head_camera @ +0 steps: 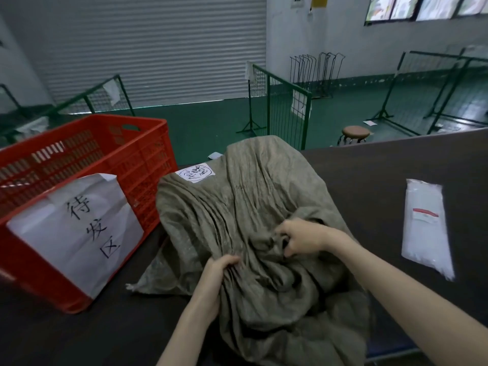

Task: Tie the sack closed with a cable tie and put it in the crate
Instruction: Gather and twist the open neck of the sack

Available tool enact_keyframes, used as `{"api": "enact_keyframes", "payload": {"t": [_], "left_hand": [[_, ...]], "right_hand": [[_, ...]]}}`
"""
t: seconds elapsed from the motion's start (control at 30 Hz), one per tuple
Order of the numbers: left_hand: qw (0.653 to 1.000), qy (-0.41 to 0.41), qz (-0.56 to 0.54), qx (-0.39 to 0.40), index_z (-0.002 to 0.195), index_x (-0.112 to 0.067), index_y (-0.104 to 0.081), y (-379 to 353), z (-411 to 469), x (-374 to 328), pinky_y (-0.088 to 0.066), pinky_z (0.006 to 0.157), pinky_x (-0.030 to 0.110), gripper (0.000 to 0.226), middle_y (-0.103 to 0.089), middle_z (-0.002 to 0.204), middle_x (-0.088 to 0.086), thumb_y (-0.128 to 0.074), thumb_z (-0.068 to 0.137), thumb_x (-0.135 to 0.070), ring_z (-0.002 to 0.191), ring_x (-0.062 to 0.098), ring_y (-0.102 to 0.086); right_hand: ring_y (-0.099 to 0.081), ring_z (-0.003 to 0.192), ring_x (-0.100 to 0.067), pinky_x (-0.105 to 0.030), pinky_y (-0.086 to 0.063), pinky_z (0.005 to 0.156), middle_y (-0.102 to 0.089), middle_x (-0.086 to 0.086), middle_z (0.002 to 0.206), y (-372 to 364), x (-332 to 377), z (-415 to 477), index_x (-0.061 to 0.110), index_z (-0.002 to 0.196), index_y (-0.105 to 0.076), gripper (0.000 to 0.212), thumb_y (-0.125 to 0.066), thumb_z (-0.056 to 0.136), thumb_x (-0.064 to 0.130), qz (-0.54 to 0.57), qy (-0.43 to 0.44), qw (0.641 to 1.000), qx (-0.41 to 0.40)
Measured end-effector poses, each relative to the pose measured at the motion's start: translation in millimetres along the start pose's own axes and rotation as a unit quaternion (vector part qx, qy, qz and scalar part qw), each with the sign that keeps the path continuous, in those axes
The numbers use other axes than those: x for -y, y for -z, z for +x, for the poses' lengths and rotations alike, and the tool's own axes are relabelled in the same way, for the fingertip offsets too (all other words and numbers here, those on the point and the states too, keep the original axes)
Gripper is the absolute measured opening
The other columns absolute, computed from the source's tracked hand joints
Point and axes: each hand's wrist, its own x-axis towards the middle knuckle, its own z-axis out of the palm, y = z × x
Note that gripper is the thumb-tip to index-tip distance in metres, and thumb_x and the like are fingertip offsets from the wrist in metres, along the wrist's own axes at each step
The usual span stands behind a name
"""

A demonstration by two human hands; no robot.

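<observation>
A grey-green woven sack (237,196) lies on the dark table (383,167), bulging at its far end, with a white handwritten label (196,173) on top. Its near end is bunched into folds. My left hand (220,268) grips the gathered cloth on the left side. My right hand (301,237) pinches the folds a little farther away and to the right. A red slatted plastic crate (148,159) stands to the left of the sack, with a white paper sign (79,225) taped on its near wall. A clear packet of white cable ties (425,225) lies on the table at the right.
Beyond the table's far edge are a green floor, green wire-mesh barriers (280,107), a round brown stool (355,133) and a grey roller shutter (158,48). More mesh racks stand at the far right.
</observation>
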Motion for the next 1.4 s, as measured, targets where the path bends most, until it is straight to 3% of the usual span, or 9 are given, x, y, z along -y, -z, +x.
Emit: {"api": "enact_keyframes", "payload": {"t": [0.1,0.27,0.4,0.7,0.8,0.93,1.03,1.2,1.4], "left_hand": [[0.999,0.035,-0.029,-0.014,0.107,-0.010,-0.069,-5,-1,-1,-0.050,0.072,0.032,0.023,-0.077,0.092,0.005,-0.059,0.087,-0.016,0.092,0.023,-0.069],[0.997,0.041,0.034,-0.061,0.140,-0.010,-0.042,-9,16,10,-0.051,0.080,0.034,0.087,-0.063,0.124,0.008,-0.081,0.069,-0.042,0.106,0.024,-0.062],[0.992,0.026,0.085,-0.086,0.131,-0.003,-0.047,-12,23,21,-0.053,0.083,0.035,0.052,-0.063,0.119,0.011,-0.068,0.085,-0.018,0.102,0.024,-0.062],[0.990,-0.016,0.054,-0.131,0.126,0.003,-0.050,-7,26,25,-0.052,0.093,0.049,0.042,-0.062,0.120,0.018,-0.052,0.085,-0.008,0.105,0.034,-0.062],[0.995,0.036,-0.041,-0.084,0.102,0.012,-0.062,-8,18,16,-0.056,0.083,0.046,0.040,-0.067,0.109,0.025,-0.049,0.071,-0.010,0.094,0.037,-0.067],[0.995,0.060,-0.083,-0.013,0.054,-0.003,-0.074,-7,11,8,-0.053,0.055,0.026,0.049,-0.074,0.067,0.013,-0.039,0.087,-0.012,0.057,0.021,-0.071],[0.994,0.044,-0.099,0.000,0.071,-0.007,-0.078,-8,14,5,-0.049,0.068,0.034,0.041,-0.077,0.079,0.013,-0.045,0.093,-0.019,0.064,0.018,-0.073],[0.993,0.084,-0.074,0.045,0.097,-0.006,-0.074,-22,9,8,-0.056,0.075,0.035,0.029,-0.076,0.095,0.013,-0.053,0.093,-0.026,0.082,0.023,-0.074],[0.990,0.108,-0.067,0.062,0.109,-0.003,-0.070,-38,20,1,-0.052,0.085,0.033,0.055,-0.074,0.106,0.016,-0.064,0.076,-0.047,0.091,0.022,-0.073]], "right_hand": [[-0.063,0.104,-0.026,-0.035,-0.051,0.090,-0.069,-0.011,0.112,-21,-14,-14,0.012,0.111,-0.066,0.038,-0.069,0.073,0.012,-0.028,-0.021,0.995,0.095],[-0.052,0.120,-0.023,-0.029,-0.043,0.096,-0.057,-0.004,0.134,-41,-15,-30,0.016,0.134,-0.051,0.061,-0.073,0.078,0.024,-0.022,-0.065,0.959,0.275],[-0.048,0.109,-0.011,-0.028,-0.041,0.096,-0.055,0.008,0.121,-29,3,-44,0.023,0.139,-0.046,0.066,-0.071,0.080,0.040,-0.004,-0.026,0.954,0.298],[-0.061,0.081,-0.009,-0.022,-0.047,0.074,-0.066,0.002,0.096,6,50,-53,0.013,0.116,-0.061,0.033,-0.063,0.088,0.030,0.094,0.073,0.987,-0.107],[-0.055,0.104,-0.017,-0.024,-0.040,0.083,-0.058,-0.007,0.117,-5,40,-28,0.011,0.130,-0.049,0.051,-0.066,0.084,0.027,0.115,0.029,0.978,-0.173],[-0.035,0.134,-0.030,-0.038,-0.032,0.111,-0.033,-0.013,0.143,-35,17,-5,0.016,0.145,-0.024,0.085,-0.072,0.078,0.036,0.157,-0.040,0.977,-0.141],[-0.036,0.134,-0.025,-0.034,-0.031,0.112,-0.034,-0.010,0.142,-59,9,-3,0.015,0.143,-0.028,0.090,-0.076,0.073,0.043,0.204,-0.060,0.972,-0.097],[-0.060,0.097,0.002,-0.018,-0.046,0.085,-0.066,0.002,0.108,-81,17,-11,0.020,0.106,-0.057,0.034,-0.072,0.076,0.012,0.313,0.032,0.930,-0.190],[-0.062,0.080,-0.002,-0.023,-0.049,0.074,-0.068,0.003,0.087,-88,43,-20,0.020,0.089,-0.059,0.024,-0.066,0.074,0.003,0.311,0.104,0.910,-0.255]]}}
